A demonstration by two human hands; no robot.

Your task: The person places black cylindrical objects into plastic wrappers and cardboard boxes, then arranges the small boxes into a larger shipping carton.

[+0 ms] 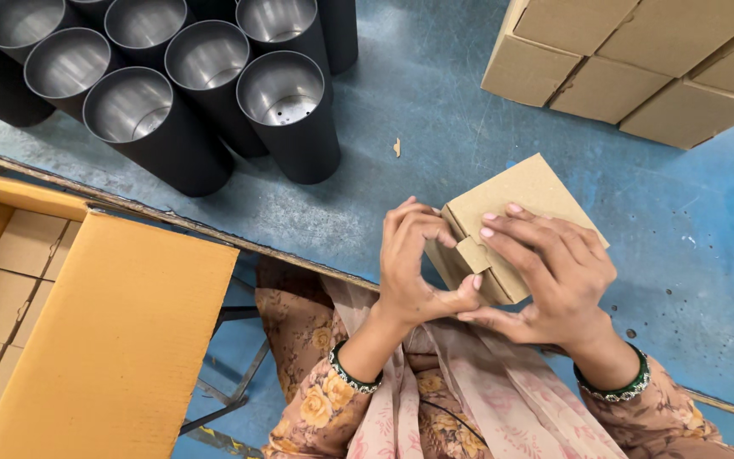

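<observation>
At the near edge of the blue worktable [469,119], both hands work on a small cardboard box [516,200] that is tipped up on one edge so its end faces the person. The left hand [414,263] curls around the box's near left corner, fingers bent over the top of the end face and thumb pressing in from below, which seems to steady the box against the push from the other side. The right hand [554,272] lies over the right side of the box with its fingers spread and extended; the fingertips press down on a small tuck flap [475,253] at the end face, and the thumb reaches underneath toward the left thumb, so the box is pinched between the two hands rather than resting flat. Tilting it this way likely brings the flap within easy sight and reach. Toward the table's far left corner stands a close cluster of black cylindrical metal canisters [290,110], open at the top with bare silvery insides, upright and touching one another. At the far right corner, closed cardboard boxes [630,59] of the same plain brown sit stacked together. To the left, beside the table's near edge, a large open carton [112,340] with its flap raised holds rows of closed small boxes [10,280] packed side by side.
</observation>
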